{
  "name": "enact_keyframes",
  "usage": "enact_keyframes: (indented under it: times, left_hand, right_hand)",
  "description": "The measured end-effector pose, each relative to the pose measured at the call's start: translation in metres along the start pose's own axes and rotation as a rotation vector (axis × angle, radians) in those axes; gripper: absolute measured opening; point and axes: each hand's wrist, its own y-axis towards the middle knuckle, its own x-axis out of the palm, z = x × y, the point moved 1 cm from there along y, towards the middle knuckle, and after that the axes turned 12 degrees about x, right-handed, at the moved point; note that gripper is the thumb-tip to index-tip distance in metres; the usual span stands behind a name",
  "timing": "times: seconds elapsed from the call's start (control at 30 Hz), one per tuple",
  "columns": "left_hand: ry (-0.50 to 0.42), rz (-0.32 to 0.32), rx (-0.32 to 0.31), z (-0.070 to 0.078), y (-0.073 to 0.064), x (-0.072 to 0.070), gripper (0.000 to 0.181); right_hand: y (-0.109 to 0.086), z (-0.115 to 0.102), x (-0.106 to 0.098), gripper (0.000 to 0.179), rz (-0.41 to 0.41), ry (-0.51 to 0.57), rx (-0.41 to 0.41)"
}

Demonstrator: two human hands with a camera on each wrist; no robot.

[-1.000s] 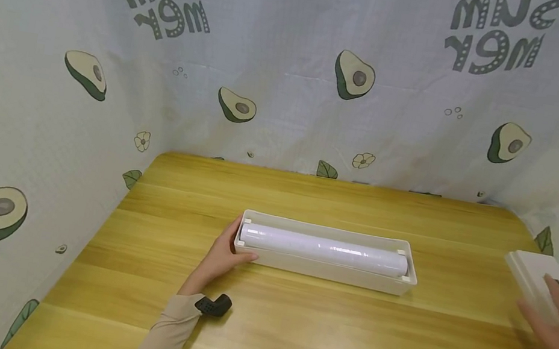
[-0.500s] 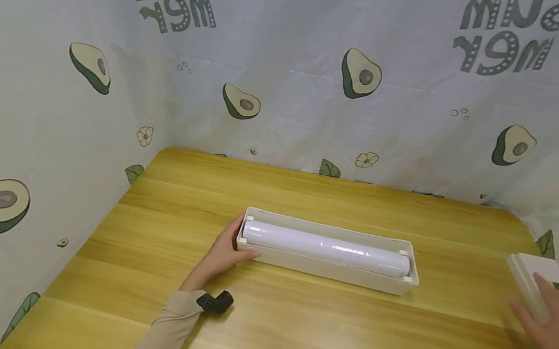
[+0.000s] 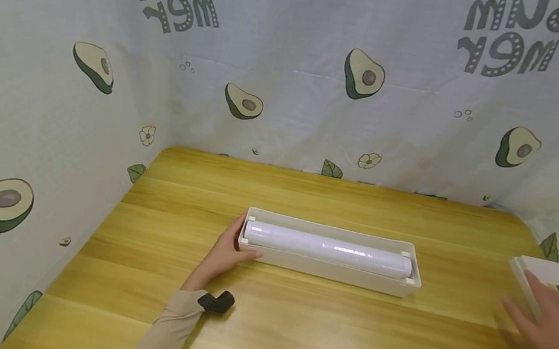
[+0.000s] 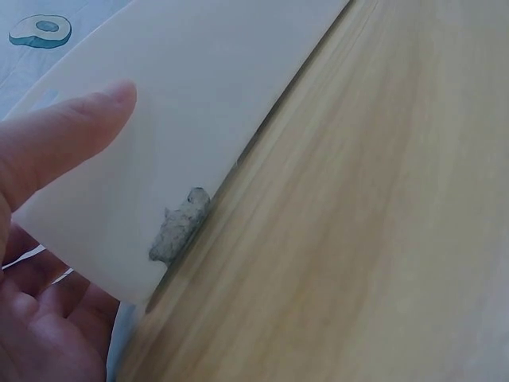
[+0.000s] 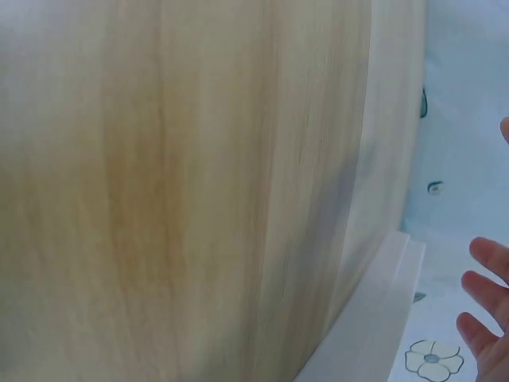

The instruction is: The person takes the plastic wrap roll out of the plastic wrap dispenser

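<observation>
A long white cling film box (image 3: 335, 273) lies across the table without a cover, and a shiny roll of cling film (image 3: 328, 249) sits inside it. My left hand (image 3: 223, 251) grips the box's left end, thumb on the front wall and fingers round the end. In the left wrist view the thumb (image 4: 71, 131) lies against the white wall, which bears a grey torn patch (image 4: 181, 227). At the far right, a long white lid (image 3: 527, 275) lies partly behind my right hand (image 3: 556, 331). In the right wrist view the fingers (image 5: 481, 294) are spread, apart from the lid.
A wood-grain table (image 3: 320, 333) carries the box and lid. Behind it and along both sides hangs a pale curtain (image 3: 290, 36) printed with avocados and flowers. The lid lies near the table's right edge.
My right hand has come off the white lid and drawn slightly left and back, while the lid stays at the right. The left hand keeps its grip on the box.
</observation>
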Motion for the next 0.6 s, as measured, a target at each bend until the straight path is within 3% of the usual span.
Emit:
enact_keyframes:
  times: [0.17,0.43,0.6]
  left_hand:
    - [-0.005,0.011,0.004,-0.005,0.0,0.001,0.094]
    - [-0.004,0.038,0.016,-0.033,0.004,0.003,0.098]
    - [-0.022,0.033,0.037,-0.037,0.005,0.003,0.099]
  right_hand:
    - [0.0,-0.004,0.0,0.079,0.037,-0.001,-0.034]
    - [0.001,-0.015,-0.002,0.074,0.096,0.021,-0.095]
    - [0.001,-0.02,0.0,0.074,0.076,0.018,-0.092]
